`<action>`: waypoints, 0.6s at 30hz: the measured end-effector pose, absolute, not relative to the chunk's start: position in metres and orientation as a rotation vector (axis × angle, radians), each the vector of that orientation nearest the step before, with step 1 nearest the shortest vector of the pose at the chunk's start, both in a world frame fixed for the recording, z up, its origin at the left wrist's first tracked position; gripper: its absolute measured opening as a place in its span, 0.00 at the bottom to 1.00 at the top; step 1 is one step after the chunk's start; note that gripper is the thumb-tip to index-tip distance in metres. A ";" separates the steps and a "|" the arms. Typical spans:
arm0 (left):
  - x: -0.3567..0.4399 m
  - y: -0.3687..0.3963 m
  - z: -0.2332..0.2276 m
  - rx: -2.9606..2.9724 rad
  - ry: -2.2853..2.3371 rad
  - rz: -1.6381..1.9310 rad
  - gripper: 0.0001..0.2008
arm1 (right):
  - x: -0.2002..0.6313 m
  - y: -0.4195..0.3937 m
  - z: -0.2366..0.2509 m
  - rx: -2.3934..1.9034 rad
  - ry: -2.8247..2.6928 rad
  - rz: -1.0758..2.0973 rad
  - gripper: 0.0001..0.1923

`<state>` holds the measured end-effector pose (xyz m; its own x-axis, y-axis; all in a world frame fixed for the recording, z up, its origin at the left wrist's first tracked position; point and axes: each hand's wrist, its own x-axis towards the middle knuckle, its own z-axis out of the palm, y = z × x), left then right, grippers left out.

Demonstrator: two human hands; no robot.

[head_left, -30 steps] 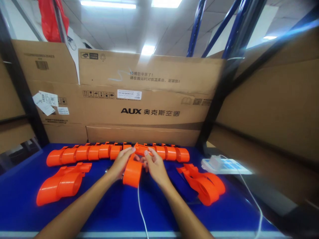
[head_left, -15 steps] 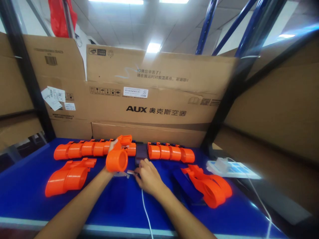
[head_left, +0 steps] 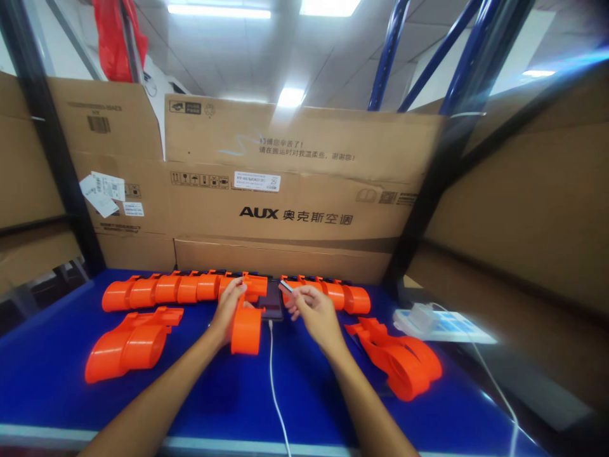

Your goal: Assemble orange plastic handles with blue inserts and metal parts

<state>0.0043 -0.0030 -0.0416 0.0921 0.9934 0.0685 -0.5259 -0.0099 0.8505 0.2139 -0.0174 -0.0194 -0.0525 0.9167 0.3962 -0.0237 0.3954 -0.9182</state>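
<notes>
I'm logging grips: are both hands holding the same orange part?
No, the left hand holds an orange part while the right hand pinches a small flat piece.

AUX lettering (head_left: 258, 213) on cardboard (head_left: 304, 247), 25 on label (head_left: 257, 181)

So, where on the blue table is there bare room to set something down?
On the blue table, bare patches lie between the left orange pair and the front edge, and between the forearms, either side of the white cable. The back is crowded: orange row, dark phone, left hand with its held piece and right hand cluster there.
</notes>
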 end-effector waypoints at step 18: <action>0.017 -0.016 -0.039 1.126 0.801 1.337 0.39 | 0.213 -0.022 -0.014 -0.835 -1.237 1.095 0.17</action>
<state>0.0169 -0.0163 -0.0387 0.1165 0.9808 0.1564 -0.3249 -0.1112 0.9392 0.2133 -0.0220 -0.0145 -0.0166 0.9532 0.3020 -0.1836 0.2940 -0.9380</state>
